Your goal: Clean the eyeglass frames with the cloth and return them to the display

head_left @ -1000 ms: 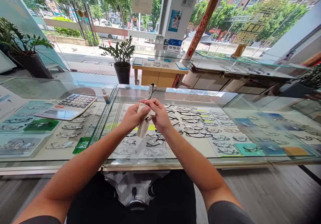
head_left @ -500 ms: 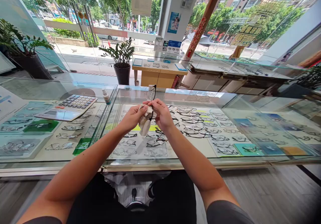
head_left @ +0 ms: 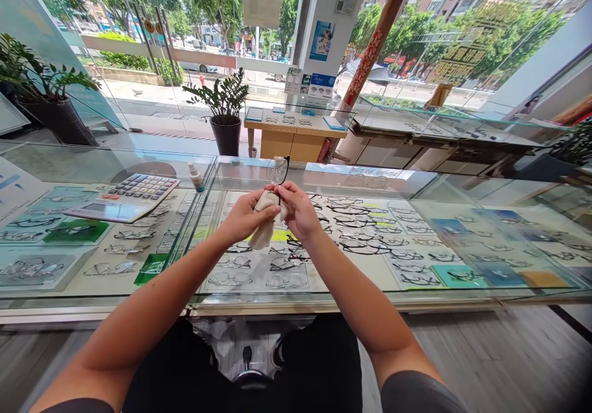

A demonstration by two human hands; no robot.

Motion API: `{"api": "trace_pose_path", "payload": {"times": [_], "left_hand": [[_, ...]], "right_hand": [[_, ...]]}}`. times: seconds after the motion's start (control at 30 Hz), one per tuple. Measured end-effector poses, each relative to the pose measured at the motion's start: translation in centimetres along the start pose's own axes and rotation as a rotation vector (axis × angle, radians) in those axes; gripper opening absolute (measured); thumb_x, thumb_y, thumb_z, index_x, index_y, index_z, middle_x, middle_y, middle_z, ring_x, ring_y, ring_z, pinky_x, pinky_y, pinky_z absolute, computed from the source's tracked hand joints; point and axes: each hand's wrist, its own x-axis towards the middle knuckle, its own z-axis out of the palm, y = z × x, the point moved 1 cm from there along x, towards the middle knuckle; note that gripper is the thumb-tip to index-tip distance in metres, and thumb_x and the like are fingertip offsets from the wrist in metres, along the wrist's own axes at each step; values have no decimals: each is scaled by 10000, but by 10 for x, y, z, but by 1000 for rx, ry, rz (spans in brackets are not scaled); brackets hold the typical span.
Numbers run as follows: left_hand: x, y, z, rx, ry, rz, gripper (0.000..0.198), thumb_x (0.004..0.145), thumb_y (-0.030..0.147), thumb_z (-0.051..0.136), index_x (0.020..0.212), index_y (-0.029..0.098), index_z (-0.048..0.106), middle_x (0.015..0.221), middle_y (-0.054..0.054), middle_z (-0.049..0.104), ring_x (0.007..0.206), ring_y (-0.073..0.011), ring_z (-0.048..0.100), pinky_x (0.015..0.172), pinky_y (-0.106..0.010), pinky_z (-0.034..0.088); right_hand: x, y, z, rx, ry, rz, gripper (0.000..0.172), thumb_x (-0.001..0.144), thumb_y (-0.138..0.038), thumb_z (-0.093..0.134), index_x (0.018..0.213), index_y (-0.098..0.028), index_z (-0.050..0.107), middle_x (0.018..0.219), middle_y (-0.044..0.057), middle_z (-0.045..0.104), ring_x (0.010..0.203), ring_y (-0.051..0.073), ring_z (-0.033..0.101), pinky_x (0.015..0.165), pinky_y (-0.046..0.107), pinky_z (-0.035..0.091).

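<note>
Above the glass counter, both my hands meet around a pair of eyeglasses (head_left: 278, 170). One round lens with a dark rim sticks up past my fingers; the other lens is hidden behind a cloth. My left hand (head_left: 244, 217) is closed on this pale cleaning cloth (head_left: 266, 216), its thumb pressing the cloth against the glasses and a loose end hanging down. Fingers of my right hand (head_left: 298, 209) pinch the frame from the right side, close to the cloth.
A glass display counter (head_left: 324, 294) spans the view, with many eyeglasses inside. On its top at left lie a large calculator (head_left: 134, 197) and a small spray bottle (head_left: 197, 179). Beyond stand a potted plant (head_left: 226, 114) and a wooden cabinet (head_left: 291, 143).
My left thumb has shifted right across the cloth, which now bunches differently over the lower lens. The dark temple piece seen below the hands is now covered. My right hand has barely moved.
</note>
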Motion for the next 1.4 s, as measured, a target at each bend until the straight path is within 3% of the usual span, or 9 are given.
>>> {"api": "trace_pose_path", "payload": {"times": [0.17,0.33,0.4,0.53,0.63,0.83,1.17,1.4], "left_hand": [[-1,-9,3,-57,148,5,654,871,769,805,1122,166,780,886,-40,712,790,-175,605,767,-297,491],[1,-11,1,-15,228,16,713,892,880,692,1002,183,793,891,-57,744,876,-211,656,835,-315,521],[4,-9,-2,-11,184,5,728,868,905,693,898,183,775,884,-64,746,890,-219,657,831,-311,516],[9,-1,-10,-38,33,-36,745,845,905,719,731,169,684,734,-30,655,711,-165,545,697,-291,452],[12,0,-20,-76,103,-59,748,811,905,755,734,167,665,686,-8,612,650,-142,490,638,-280,407],[18,-7,-39,-135,246,-63,768,771,922,782,826,158,735,750,-39,696,699,-163,584,669,-284,444],[18,-4,-41,-141,135,-3,733,853,890,741,809,158,728,742,-47,711,656,-150,601,602,-265,463],[16,0,-34,-79,147,7,719,835,856,787,710,165,636,622,2,584,549,-107,478,523,-245,373]], "right_hand": [[-2,4,3,-13,-40,-12,383,729,-488,988,799,-252,695,1093,19,851,887,170,703,770,289,594],[-1,7,3,-35,-54,-17,363,742,-487,983,833,-252,723,1074,20,847,869,164,703,794,290,600],[0,6,1,-34,-42,-10,365,738,-487,984,837,-252,724,1029,12,839,830,156,686,758,279,590],[4,2,-5,-12,-30,-15,378,724,-502,987,860,-247,745,1027,17,830,863,159,685,771,271,585],[7,-4,-9,-4,5,-54,359,723,-482,988,850,-249,746,977,8,811,898,156,684,804,261,573],[7,-14,-17,-82,0,-76,296,771,-449,946,830,-257,730,962,12,798,944,171,692,870,297,558],[4,-8,-13,-221,-158,11,326,783,-481,918,799,-233,707,877,19,803,894,179,659,868,321,481],[3,-4,-10,-257,-222,36,312,805,-473,893,808,-214,720,871,28,778,884,179,638,881,335,467]]}}
